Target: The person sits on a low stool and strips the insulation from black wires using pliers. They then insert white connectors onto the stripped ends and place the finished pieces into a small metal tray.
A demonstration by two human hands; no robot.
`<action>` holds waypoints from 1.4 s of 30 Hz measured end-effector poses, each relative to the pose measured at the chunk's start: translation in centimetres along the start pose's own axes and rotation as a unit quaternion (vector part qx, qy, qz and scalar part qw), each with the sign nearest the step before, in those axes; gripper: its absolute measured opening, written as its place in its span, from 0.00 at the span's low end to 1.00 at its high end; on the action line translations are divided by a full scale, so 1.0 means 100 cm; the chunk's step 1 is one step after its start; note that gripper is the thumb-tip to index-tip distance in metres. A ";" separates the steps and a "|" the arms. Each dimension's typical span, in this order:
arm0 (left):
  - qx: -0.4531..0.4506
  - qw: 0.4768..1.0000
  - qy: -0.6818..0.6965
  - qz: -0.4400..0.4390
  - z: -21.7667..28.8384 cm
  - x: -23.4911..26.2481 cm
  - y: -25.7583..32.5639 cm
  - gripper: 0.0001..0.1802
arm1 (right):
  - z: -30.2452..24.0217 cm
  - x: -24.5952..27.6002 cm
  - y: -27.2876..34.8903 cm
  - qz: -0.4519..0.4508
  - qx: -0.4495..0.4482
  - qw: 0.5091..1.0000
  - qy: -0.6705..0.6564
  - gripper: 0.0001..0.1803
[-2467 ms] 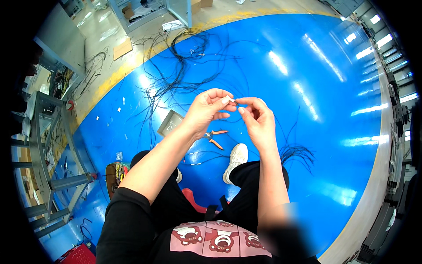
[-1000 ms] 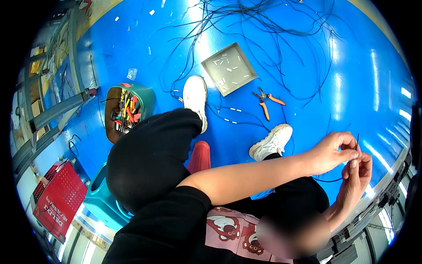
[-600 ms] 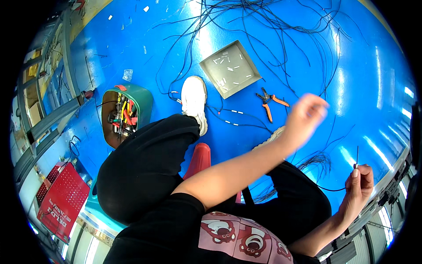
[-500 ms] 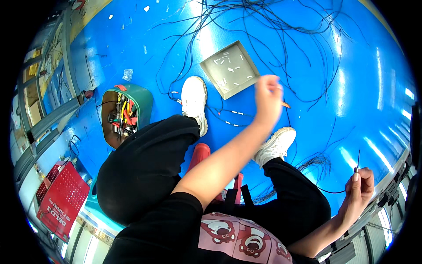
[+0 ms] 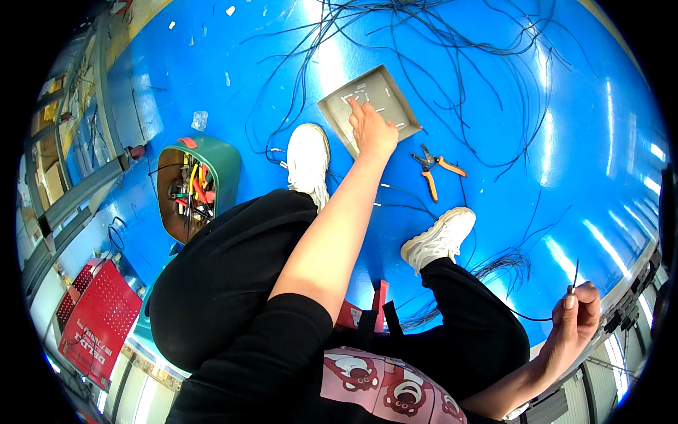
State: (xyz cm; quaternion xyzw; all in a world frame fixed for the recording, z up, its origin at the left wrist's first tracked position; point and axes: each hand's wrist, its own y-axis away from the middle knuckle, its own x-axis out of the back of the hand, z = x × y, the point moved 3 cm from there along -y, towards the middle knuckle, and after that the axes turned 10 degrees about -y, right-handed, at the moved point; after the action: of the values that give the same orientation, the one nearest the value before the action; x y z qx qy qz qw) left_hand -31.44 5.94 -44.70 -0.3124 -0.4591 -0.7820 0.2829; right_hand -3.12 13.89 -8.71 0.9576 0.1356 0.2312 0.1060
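Here the shallow grey square tray [image 5: 385, 90] holds small white pieces.

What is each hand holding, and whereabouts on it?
The right hand pinches a thin black wire near its upper end. The left hand holds nothing; its fingers reach into the grey tray.

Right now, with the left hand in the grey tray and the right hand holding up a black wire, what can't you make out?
- Left hand: fingertips hide what they touch in the grey tray; its small white pieces are too small to identify.
- Right hand: the black wire tip is too thin to read.
- Green bin: contents jumbled and small.
- Seat: hidden under the legs.
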 end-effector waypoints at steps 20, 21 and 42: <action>0.024 0.998 0.041 0.039 -0.015 -0.007 -0.003 0.31 | -0.002 -0.003 -0.004 -0.008 0.000 1.000 0.006 0.09; 0.026 0.998 0.043 0.038 -0.016 -0.007 -0.004 0.31 | -0.002 -0.003 -0.004 -0.009 0.001 1.000 0.008 0.09; -0.065 0.996 -0.001 0.060 -0.007 0.001 0.005 0.15 | -0.004 -0.003 -0.004 -0.010 0.002 1.000 0.011 0.10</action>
State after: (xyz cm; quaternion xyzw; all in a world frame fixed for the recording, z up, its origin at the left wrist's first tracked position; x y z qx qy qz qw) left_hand -31.26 5.05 -44.63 -0.3578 -0.3879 -0.7916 0.3081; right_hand -3.65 14.18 -8.60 0.9538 0.1472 0.2401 0.1046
